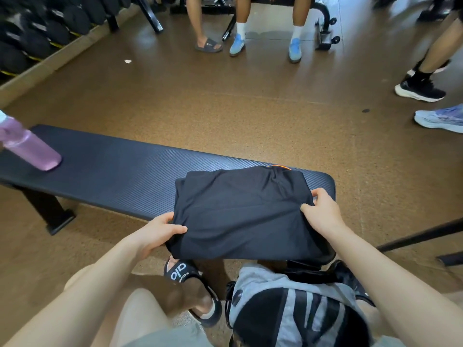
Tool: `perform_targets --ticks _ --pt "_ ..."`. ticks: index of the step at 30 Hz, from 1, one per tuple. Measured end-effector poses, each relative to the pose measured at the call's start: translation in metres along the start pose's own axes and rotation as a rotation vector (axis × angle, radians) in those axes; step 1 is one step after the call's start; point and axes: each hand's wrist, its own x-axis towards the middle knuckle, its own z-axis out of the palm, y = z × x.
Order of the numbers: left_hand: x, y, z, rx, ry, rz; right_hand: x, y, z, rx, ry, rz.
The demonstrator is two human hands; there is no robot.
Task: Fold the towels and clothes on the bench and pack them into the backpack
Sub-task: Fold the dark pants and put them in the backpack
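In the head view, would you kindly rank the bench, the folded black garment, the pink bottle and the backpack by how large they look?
1. bench
2. folded black garment and backpack: look alike, and the backpack is nearer and cut off, so unranked
3. pink bottle, partly cut off at the edge

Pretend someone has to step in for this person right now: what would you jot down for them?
Left hand grips the near left edge of the folded black garment; right hand pinches its right edge. The garment is part on the bench, part hanging over its near edge. The grey and black backpack stands on the floor just below. A pink bottle is on the bench's far end.
Done: garment looks folded.
Left: pack it into the backpack; I cannot tell what is already inside.
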Motion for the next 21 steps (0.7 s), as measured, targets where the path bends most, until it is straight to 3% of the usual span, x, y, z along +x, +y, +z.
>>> perform_targets --ticks 7,14,21 --pt "-0.002 0.003 0.007 -0.009 0.016 -0.069 0.007 -0.011 -0.005 -0.083 -0.074 0.028" --pt "0.022 0.014 0.004 -0.063 0.241 0.011 0.024 -0.036 -0.003 -0.013 -0.061 -0.006" --pt "0.047 0.048 0.001 0.336 0.419 0.090 0.041 -0.041 0.001 -0.107 -0.074 0.008"
